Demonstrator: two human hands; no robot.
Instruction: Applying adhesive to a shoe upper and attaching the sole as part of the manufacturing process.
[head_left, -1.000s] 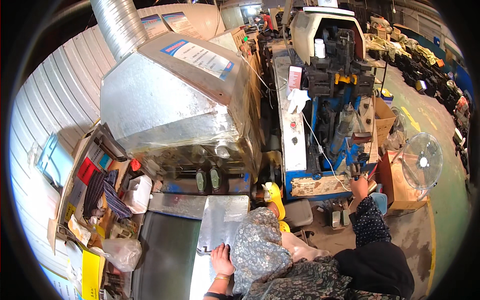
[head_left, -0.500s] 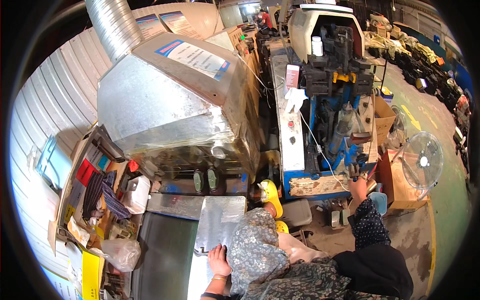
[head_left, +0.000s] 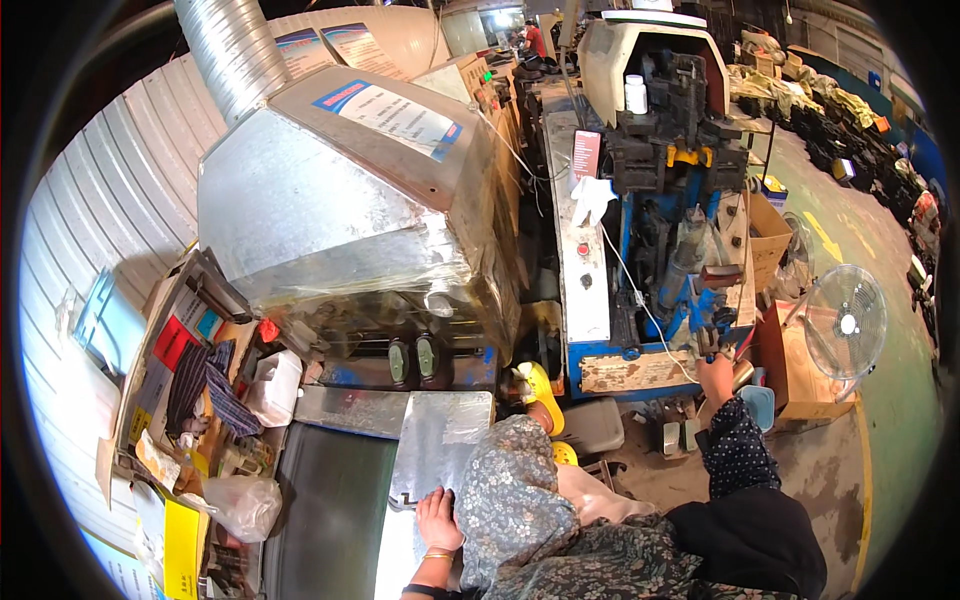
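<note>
My left hand (head_left: 438, 520) lies on a shiny metal plate (head_left: 445, 430), fingers stretched out, with a gold bangle at the wrist. A small dark fitting (head_left: 403, 500) sits on the plate near its fingertips. My right hand (head_left: 715, 378) reaches forward to the lower front of a blue and black machine (head_left: 685, 270), its fingers closed at a dark metal part there; what they grip is hard to make out. Ahead, two dark shoe-like pieces (head_left: 428, 362) with green inner surfaces stand at the mouth of a metal hood (head_left: 320, 190).
A dark conveyor belt (head_left: 330, 500) runs beside the plate. At left, a cluttered box (head_left: 150, 400) holds cloth and plastic. A fan (head_left: 848, 322) stands by a cardboard carton (head_left: 805, 375) on the right. Yellow clogs (head_left: 542, 385) show on my feet.
</note>
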